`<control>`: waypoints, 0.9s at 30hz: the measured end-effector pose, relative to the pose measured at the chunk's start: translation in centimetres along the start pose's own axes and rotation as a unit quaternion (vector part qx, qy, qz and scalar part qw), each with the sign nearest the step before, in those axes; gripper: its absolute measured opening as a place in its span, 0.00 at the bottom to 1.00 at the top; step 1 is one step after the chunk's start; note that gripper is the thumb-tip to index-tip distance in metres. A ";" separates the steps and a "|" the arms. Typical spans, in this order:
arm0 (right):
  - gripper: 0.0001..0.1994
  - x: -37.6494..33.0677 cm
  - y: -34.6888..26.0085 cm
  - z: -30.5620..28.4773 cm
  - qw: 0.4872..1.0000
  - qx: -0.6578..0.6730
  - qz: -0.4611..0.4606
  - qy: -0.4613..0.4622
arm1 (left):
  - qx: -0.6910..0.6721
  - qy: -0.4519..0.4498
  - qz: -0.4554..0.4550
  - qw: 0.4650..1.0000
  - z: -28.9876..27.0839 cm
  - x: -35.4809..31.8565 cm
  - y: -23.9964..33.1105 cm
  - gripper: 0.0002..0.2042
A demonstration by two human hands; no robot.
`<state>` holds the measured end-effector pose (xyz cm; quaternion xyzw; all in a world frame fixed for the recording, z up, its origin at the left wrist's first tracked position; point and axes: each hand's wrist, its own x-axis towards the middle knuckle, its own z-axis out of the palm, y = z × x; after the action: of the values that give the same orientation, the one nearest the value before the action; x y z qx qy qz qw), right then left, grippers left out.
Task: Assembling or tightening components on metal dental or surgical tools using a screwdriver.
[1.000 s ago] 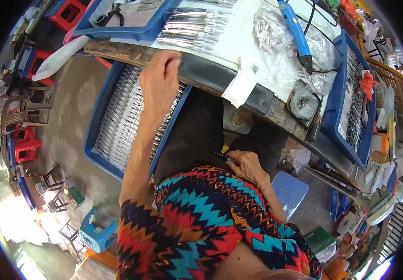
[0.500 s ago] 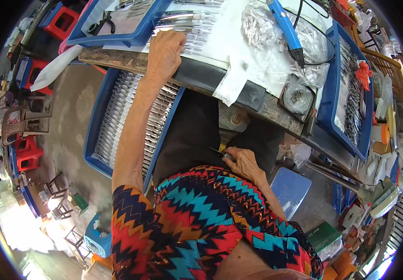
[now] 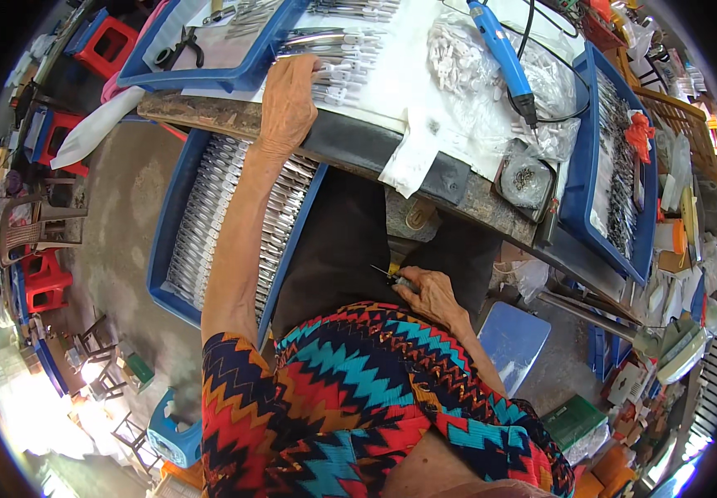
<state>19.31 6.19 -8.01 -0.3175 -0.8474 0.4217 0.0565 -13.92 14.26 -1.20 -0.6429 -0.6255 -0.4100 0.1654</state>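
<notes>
My left hand [image 3: 290,104] rests at the table's front edge, its fingers curled down at the near left end of a layered row of slim shiny metal tools with white ends [image 3: 343,62]. What its fingertips grip, if anything, is hidden under the hand. Low over my lap, my right hand [image 3: 431,295] is closed round a small tool with a thin metal shaft [image 3: 381,271]; the shaft points left, and a bit of yellow shows beside it. Most of that tool's handle is covered by the fingers.
A blue crate [image 3: 159,274] packed with rows of metal tools stands below, left of my legs. On the table [image 3: 404,70] lie a blue pen-shaped power tool [image 3: 504,58] with a cable, bagged white parts [image 3: 451,62], a white cloth [image 3: 412,153], and blue trays [image 3: 246,79] left and right [image 3: 574,199].
My left hand has shifted slightly left and stays at the metal tools. In my right hand the thin shaft shows a little more plainly. The whole view has moved slightly.
</notes>
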 end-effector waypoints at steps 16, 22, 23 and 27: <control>0.14 0.4 0.5 -0.1 1.000 -0.004 0.022 -0.006 | -0.366 -0.124 -0.357 0.850 -4.1 -3.5 12.3 0.10; 0.14 0.2 0.1 -0.2 1.000 -0.007 0.023 -0.015 | -0.431 -0.190 -0.417 0.777 -2.7 -6.1 14.0 0.08; 0.14 0.1 0.3 0.0 0.999 -0.008 0.027 -0.017 | -0.431 -0.193 -0.417 0.776 -2.5 -6.2 14.1 0.08; 0.13 0.0 0.5 0.0 1.000 0.001 0.014 -0.004 | -0.430 -0.229 -0.437 0.756 -1.8 -6.8 14.2 0.09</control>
<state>19.54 6.36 -8.38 -0.3276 -0.8427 0.4246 0.0474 -0.31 6.13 -0.80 -0.3779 -0.6157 -0.5039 -0.4734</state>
